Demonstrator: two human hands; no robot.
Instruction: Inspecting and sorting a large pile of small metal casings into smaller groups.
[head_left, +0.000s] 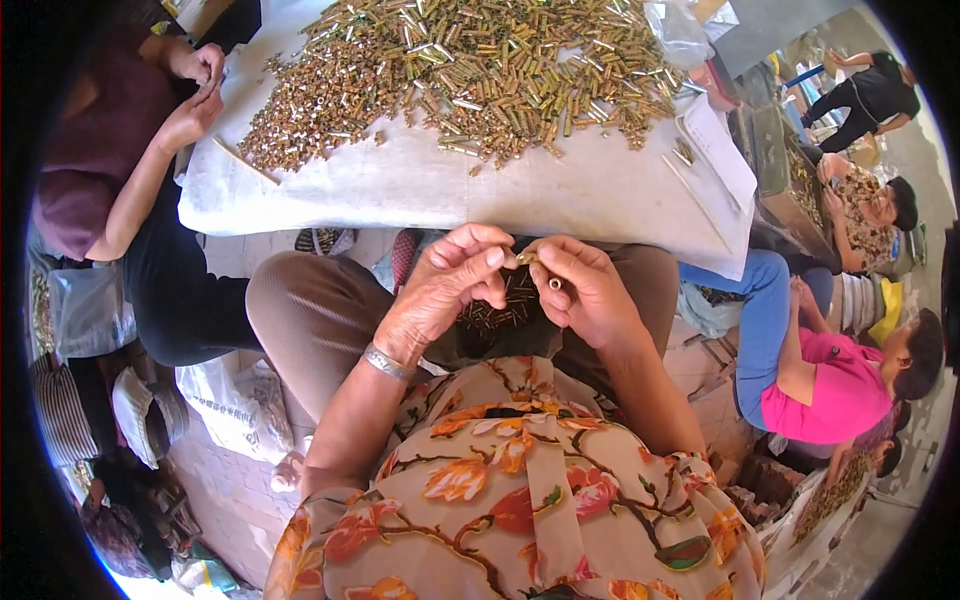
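Observation:
Both hands meet over my lap, just off the table's near edge. My left hand point(455, 278) is closed in a pinch, its fingertips against one end of a small gold-coloured metal piece point(526, 258); whatever lies inside that pinch is hidden. Thumb and fingers of my right hand point(590, 290) grip the same piece from the other side. A small gold-coloured metal tube point(555, 284) also sits in the right hand, its round open end showing below the thumb. Beneath the hands, a dark heap of thin metal pieces point(492, 318) lies between my knees, partly covered.
A large pile of gold-coloured metal tubes and small fittings point(470, 70) covers the far part of the cloth-covered table point(400, 195). Thin sticks point(245, 162) and paper point(718, 150) lie near its sides. People sit close on the left point(110, 140) and right point(825, 385).

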